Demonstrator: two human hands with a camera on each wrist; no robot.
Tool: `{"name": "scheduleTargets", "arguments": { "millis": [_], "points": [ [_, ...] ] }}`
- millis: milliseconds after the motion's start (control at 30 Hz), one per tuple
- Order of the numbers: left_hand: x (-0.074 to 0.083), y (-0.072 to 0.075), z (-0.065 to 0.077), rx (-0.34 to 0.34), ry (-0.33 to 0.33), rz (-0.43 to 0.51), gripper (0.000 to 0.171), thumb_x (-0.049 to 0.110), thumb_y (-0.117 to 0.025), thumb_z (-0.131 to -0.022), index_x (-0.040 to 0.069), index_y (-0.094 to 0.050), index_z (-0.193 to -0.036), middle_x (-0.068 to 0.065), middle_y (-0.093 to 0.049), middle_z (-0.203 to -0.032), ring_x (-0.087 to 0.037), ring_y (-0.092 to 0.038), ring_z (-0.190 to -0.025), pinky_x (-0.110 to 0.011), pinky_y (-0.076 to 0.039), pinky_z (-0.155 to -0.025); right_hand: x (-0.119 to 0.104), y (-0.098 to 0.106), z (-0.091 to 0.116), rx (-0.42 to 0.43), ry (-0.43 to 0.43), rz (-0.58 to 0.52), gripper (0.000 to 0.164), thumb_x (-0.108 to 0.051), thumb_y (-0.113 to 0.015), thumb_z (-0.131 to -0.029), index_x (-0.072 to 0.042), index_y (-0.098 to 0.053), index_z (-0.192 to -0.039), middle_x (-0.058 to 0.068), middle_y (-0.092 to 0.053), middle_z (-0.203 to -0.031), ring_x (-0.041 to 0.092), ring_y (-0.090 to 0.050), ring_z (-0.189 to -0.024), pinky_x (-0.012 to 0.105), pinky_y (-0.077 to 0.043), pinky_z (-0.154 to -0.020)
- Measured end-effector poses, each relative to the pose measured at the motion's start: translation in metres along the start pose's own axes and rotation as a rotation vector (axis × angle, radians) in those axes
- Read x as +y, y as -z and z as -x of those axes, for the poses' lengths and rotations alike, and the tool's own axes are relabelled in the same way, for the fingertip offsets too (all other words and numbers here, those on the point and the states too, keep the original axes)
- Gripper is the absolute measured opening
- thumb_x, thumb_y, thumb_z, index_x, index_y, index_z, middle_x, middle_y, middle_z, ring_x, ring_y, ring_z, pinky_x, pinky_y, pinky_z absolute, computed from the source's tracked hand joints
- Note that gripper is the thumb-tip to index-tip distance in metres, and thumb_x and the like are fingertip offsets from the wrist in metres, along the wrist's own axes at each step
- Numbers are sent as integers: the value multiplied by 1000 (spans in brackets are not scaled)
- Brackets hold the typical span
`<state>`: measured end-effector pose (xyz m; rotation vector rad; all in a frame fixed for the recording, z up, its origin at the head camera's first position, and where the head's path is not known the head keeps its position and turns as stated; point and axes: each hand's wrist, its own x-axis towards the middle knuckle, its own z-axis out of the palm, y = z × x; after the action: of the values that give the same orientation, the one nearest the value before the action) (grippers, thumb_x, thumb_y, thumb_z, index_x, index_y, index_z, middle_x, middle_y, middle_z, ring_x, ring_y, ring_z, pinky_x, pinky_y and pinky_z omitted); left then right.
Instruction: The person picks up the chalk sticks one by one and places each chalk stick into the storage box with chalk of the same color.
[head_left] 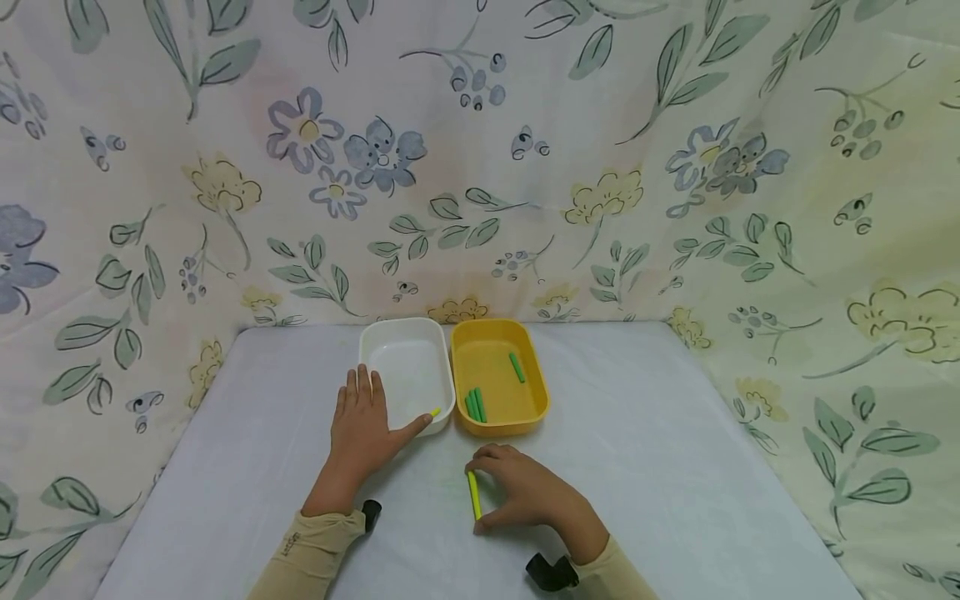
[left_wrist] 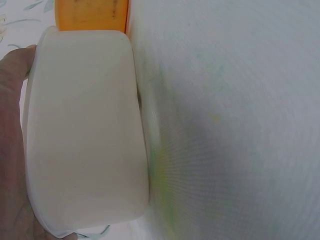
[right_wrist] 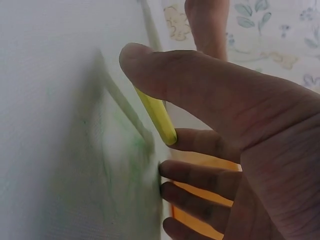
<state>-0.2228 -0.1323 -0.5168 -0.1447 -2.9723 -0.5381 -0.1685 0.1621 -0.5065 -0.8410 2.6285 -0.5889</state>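
My right hand point(head_left: 528, 496) pinches a thin yellow stick point(head_left: 474, 496) by its two ends, thumb at one end and index finger at the other. In the right wrist view this yellow stick point(right_wrist: 157, 117) hangs just off the white cloth. My left hand point(head_left: 363, 429) rests with straight fingers along the left side of a white tray point(head_left: 405, 333), its thumb stretched across the near rim. Beside that thumb, part of another yellow piece point(head_left: 436, 412) shows inside the white tray. The left wrist view shows the outside wall of the white tray point(left_wrist: 85, 130).
A yellow-orange tray point(head_left: 540, 408) stands against the right side of the white one. Several green sticks point(head_left: 517, 367) lie in it, some side by side at its near left. White cloth point(head_left: 660, 467) covers the table, and a floral curtain point(head_left: 465, 167) hangs behind.
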Motion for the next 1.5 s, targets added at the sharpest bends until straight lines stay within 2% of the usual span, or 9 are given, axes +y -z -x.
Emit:
{"name": "scheduleTargets", "arguments": {
  "millis": [633, 1133, 1500],
  "points": [
    [2, 3, 1, 7, 4, 8, 134, 90, -54, -86, -13, -17, -164, -34, -5, -174, -51, -2, -164, -64, -9, -133, -3, 4, -1, 24, 42, -7, 78, -56, -90, -80, -22, -63, -145, -11, -64, -139, 9, -58, -131, 36, -49, -115],
    [1, 0, 2, 19, -1, 8, 134, 89, -56, -86, -13, -19, -164, -34, -6, -174, -51, -4, -164, -65, -10, -132, -9, 5, -2, 54, 57, -52, 79, -52, -91, -81, -19, -61, -147, -12, -64, -142, 5, -59, -131, 37, -49, -116],
    [1, 0, 1, 19, 1, 11, 134, 90, -55, -85, -12, -19, -164, -34, -6, -174, -51, -3, -164, -65, -10, -132, -12, 3, -6, 66, 63, -57, 79, -51, -90, -82, -20, -60, -148, -11, -63, -146, 8, -58, -135, 39, -49, -117]
  ]
}}
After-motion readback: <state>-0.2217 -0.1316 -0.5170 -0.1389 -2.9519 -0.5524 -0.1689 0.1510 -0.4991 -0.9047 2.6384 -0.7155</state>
